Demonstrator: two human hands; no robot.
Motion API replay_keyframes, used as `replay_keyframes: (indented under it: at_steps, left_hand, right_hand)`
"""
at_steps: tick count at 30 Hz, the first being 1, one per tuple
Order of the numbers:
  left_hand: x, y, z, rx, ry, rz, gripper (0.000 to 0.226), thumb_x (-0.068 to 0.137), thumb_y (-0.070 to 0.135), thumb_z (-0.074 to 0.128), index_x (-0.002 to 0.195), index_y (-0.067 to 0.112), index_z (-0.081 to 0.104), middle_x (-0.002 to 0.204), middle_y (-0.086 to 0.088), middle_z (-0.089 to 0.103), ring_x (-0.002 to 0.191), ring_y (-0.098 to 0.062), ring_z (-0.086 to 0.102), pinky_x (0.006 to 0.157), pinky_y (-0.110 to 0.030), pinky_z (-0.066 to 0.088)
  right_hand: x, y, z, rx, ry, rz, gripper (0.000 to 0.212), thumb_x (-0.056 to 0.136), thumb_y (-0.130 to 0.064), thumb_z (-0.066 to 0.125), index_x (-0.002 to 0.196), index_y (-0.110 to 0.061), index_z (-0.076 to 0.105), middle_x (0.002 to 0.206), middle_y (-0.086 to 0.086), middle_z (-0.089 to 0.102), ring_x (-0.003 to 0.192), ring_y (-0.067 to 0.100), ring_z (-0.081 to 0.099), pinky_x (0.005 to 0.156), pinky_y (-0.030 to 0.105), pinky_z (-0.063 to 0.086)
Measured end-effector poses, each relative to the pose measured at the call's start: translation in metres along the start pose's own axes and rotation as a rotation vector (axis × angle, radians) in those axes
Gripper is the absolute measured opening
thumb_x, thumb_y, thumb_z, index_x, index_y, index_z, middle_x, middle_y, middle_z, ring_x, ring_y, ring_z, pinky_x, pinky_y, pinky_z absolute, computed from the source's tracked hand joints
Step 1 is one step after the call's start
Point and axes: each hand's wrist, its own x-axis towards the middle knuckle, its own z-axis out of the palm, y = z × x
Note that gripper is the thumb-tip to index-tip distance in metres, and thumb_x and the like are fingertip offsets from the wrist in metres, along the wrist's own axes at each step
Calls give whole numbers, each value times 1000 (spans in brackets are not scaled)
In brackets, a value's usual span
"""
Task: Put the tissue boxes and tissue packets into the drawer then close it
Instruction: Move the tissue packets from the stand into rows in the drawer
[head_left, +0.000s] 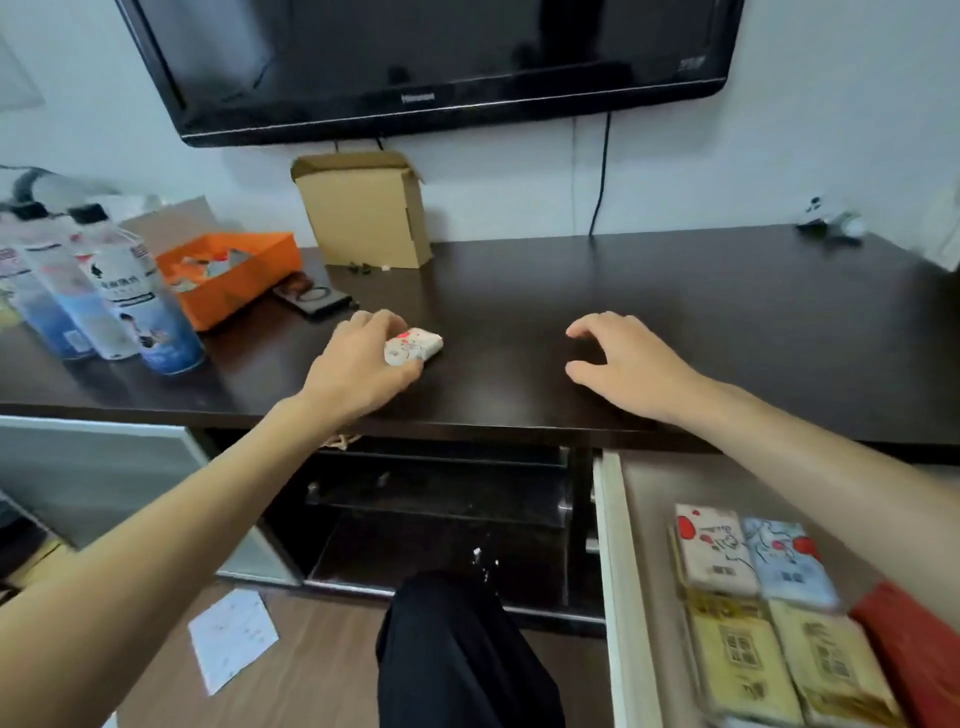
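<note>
Head view: left hand clasped the last packet on the tabletop; right hand hovered empty, fingers spread. Drawer stood open, packets inside. Next, probably: carry packet right, drop in, push shut

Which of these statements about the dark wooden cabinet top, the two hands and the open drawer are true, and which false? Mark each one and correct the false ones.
1. The left hand grips a small white tissue packet with red print on the dark wooden cabinet top. True.
2. The right hand holds a tissue packet. False: it is empty, fingers spread over the cabinet top.
3. The pale open drawer already holds several tissue packets. True.
4. The drawer is shut. False: it stands pulled out at lower right.
5. The brown cardboard box lies inside the drawer. False: it stands on the cabinet top below the black television.
</note>
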Motion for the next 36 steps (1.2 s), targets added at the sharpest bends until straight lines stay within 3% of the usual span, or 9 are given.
replay_keyframes:
  at_steps: [4,8,11,15,19,24,28,32,36]
  left_hand:
    - [18,-16,13,-28,-91,-110,46,79,46,68,118,23,60,116,-2,64,106,-27,60,77,-34,44]
    - [16,-4,34,-41,-78,2,30,81,43,69,103,24,70,106,-2,54,100,-27,59,81,-33,43]
    - [16,5,44,42,-49,80,32,85,38,63,108,16,69,110,-9,52,107,-32,50,89,-40,44]
    - [23,11,40,-98,-38,20,37,83,24,61,115,8,54,109,-11,59,101,-32,57,77,-34,39]
    - [17,37,39,8,-131,134,38,85,20,59,121,7,64,114,-12,53,103,-34,58,85,-38,44]
    - [-18,90,55,-135,-162,344,37,87,18,57,123,11,65,110,-1,47,102,-26,54,88,-33,42]
    - [-45,130,60,-389,-203,475,30,88,9,58,115,14,71,105,3,53,96,-17,57,87,-30,46]
    - [-57,148,54,-543,-185,496,27,88,2,58,107,15,72,105,2,62,97,-18,60,87,-35,48]
    - [-70,147,40,-671,-162,424,30,89,-2,56,107,16,71,107,5,67,100,-12,63,89,-34,49]
  right_hand:
    - [18,-3,13,-31,-58,52,52,100,-31,64,148,-17,51,152,6,52,143,25,42,114,46,41]
    - [11,6,12,-34,-48,21,47,100,-36,62,144,-23,53,151,-2,52,142,18,42,112,42,41]
    - [4,18,5,-49,-60,21,45,99,-36,63,142,-24,55,151,-4,53,142,17,41,108,36,37]
    - [-1,32,-5,-38,-78,37,46,99,-35,64,143,-23,55,149,-4,55,140,15,43,106,30,35]
    - [-5,43,-10,-43,-90,40,49,99,-36,65,145,-25,54,150,-5,55,140,13,45,107,29,35]
    - [-17,51,-17,11,-156,-2,71,91,-44,74,153,-28,45,152,-9,51,138,7,47,105,26,38]
    - [-25,53,-21,24,-229,-34,97,81,-48,83,161,-28,31,161,-6,40,143,11,40,115,33,36]
    - [-33,55,-29,53,-211,-66,64,79,-44,86,136,-32,60,132,-11,62,121,11,58,104,39,49]
    - [-53,54,-45,72,-145,-72,51,78,-40,87,123,-32,65,118,-14,65,107,10,62,95,44,53]
